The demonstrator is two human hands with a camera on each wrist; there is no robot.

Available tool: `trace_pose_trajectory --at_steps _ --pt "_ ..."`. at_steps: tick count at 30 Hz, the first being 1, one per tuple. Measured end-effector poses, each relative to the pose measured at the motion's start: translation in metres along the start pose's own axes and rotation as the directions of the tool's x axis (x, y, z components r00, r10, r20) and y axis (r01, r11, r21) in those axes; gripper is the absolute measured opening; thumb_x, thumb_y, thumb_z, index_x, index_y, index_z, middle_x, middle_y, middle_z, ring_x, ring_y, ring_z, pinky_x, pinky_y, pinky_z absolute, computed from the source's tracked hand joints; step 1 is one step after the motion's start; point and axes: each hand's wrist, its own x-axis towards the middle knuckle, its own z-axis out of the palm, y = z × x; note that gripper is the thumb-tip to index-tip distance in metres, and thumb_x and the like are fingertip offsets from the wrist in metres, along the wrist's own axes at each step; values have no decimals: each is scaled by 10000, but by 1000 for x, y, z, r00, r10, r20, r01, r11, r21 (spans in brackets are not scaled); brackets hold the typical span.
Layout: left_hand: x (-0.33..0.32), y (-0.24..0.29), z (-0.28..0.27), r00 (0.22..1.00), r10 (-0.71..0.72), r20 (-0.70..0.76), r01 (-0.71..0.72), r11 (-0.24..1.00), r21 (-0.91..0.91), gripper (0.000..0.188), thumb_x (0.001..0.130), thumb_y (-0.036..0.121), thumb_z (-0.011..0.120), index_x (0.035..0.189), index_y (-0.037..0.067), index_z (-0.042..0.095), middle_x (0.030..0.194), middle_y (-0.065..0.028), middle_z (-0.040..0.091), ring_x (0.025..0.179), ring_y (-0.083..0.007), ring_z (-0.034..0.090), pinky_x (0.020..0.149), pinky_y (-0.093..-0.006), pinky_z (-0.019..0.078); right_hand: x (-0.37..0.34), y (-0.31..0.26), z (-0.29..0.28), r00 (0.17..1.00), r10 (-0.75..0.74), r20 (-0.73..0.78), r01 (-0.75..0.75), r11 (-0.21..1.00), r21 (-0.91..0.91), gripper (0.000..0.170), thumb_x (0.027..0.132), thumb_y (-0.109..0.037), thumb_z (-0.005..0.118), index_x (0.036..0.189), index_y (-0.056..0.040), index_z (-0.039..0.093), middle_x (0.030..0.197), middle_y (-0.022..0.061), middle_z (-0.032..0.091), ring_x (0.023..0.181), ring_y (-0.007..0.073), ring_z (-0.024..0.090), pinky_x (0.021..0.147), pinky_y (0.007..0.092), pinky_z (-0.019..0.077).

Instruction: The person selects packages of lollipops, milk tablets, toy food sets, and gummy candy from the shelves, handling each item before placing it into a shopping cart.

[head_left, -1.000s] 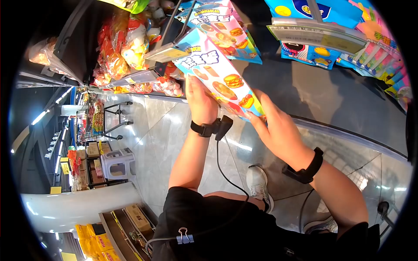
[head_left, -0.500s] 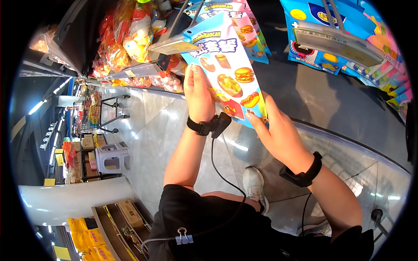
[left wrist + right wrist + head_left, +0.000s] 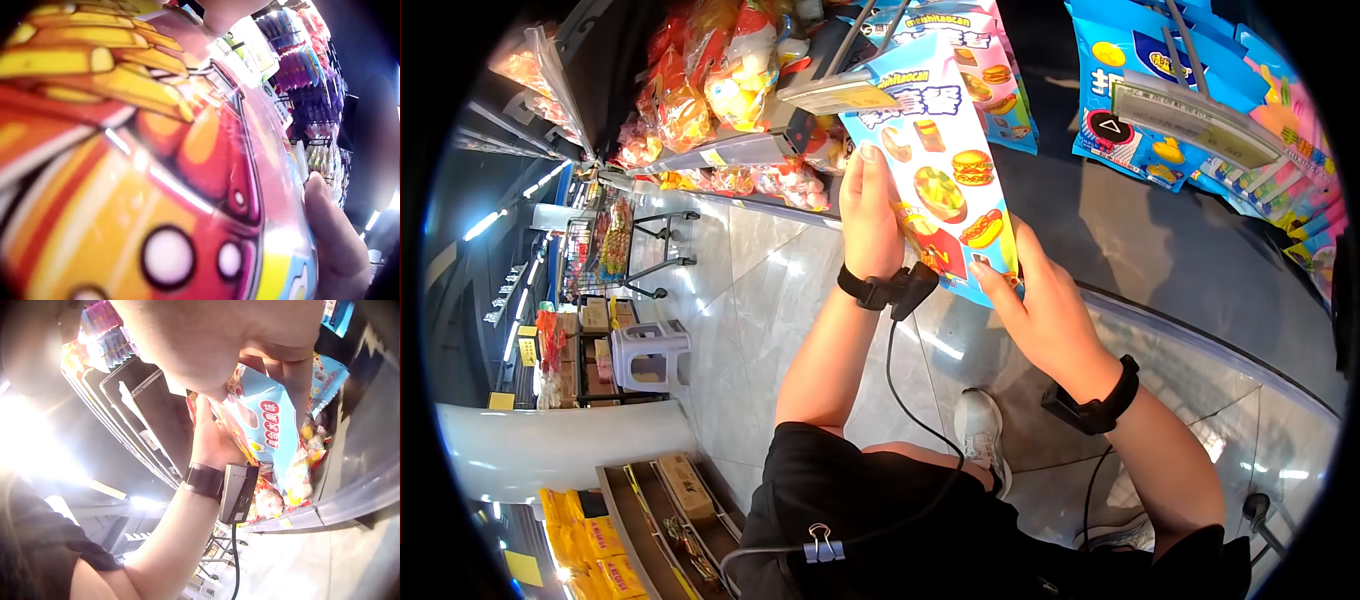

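A snack packet (image 3: 945,175) with burger and hot-dog pictures hangs tilted below a price tag (image 3: 840,95) at the shelf front. The left hand (image 3: 872,225) holds its left edge, the thumb along the side. At the lower right corner the right hand (image 3: 1050,320) pinches it, thumb on the front, other fingers behind. The packet's printed front (image 3: 169,187) fills much of the left wrist view, with left-hand fingers (image 3: 337,237) at its edge. From the right wrist, the packet's blue side (image 3: 269,419) shows between both hands.
Similar packets (image 3: 1000,80) hang behind. Blue bags (image 3: 1130,110) hang to the right under another price tag (image 3: 1200,125). Red and yellow bagged sweets (image 3: 745,70) fill the shelf at left. A cart (image 3: 615,245) and a stool (image 3: 650,355) stand on the floor (image 3: 770,330).
The shelf goods have shifted right in the head view. The packet has turned more upright and its front faces the camera more fully; both hands keep their hold on it.
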Motion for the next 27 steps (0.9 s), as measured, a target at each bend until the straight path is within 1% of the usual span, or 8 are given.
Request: trace_pose_trajectory --at_steps 5,9,12,16,17,23,25,27 --pt "3 5 3 1000 4 -1 -4 1000 14 383 1055 328 465 1272 20 535 1228 -58 619 1103 -140 603 938 -312 494 5 4 2 998 -47 -34 49 996 76 481 974 -265 601 1300 35 412 1051 266 641 911 421 645 768 437 513" --pt "21 0 4 998 -9 -60 17 992 123 378 1042 315 508 1255 7 561 1195 -37 632 1070 -109 584 922 -270 465 8 3 -4 993 -26 -115 19 998 -64 535 949 -218 624 1356 31 382 1181 251 593 1076 411 599 887 440 484" --pt "38 -8 5 996 89 -19 -85 984 154 358 1031 276 531 1287 28 559 1208 -22 625 1110 -104 556 952 -268 429 3 8 -9 987 -57 -147 25 978 -209 642 912 -188 665 1428 10 339 1354 234 473 1242 421 490 1012 449 427" --pt "60 -7 13 998 57 -34 -45 958 283 308 1019 365 544 964 63 564 811 22 560 701 -41 443 609 -232 368 -16 1 -27 994 -68 -87 41 958 -283 657 911 -183 665 1436 24 329 1366 247 458 1251 429 482 1028 455 422" --pt "64 0 16 999 5 -38 11 916 401 347 1013 402 547 976 58 570 803 20 564 707 -51 460 625 -236 395 -25 -2 -34 997 -50 -64 29 956 -293 658 910 -178 665 1437 29 328 1369 249 454 1255 430 480 1030 454 421" --pt "97 -26 14 993 113 45 -122 950 289 272 1016 341 565 1096 82 550 989 -14 607 885 -81 514 778 -250 438 -76 -24 -84 996 27 82 7 919 -394 701 887 -119 691 1461 6 309 1378 244 438 1228 407 514 1004 418 455" --pt "100 -24 14 1000 14 21 -21 927 375 283 1012 339 580 1113 78 539 1052 -30 615 951 -100 530 851 -267 441 -91 -39 -98 987 114 111 -62 919 -389 710 881 -110 699 1465 -3 310 1378 236 440 1204 386 542 988 410 470" --pt "106 -35 16 989 149 20 -147 934 325 279 1008 320 592 1105 66 527 1051 -34 610 941 -105 527 850 -273 444 -107 -55 -111 979 132 155 -52 898 -437 718 871 -104 706 1465 -6 316 1378 226 443 1177 369 564 954 400 493"
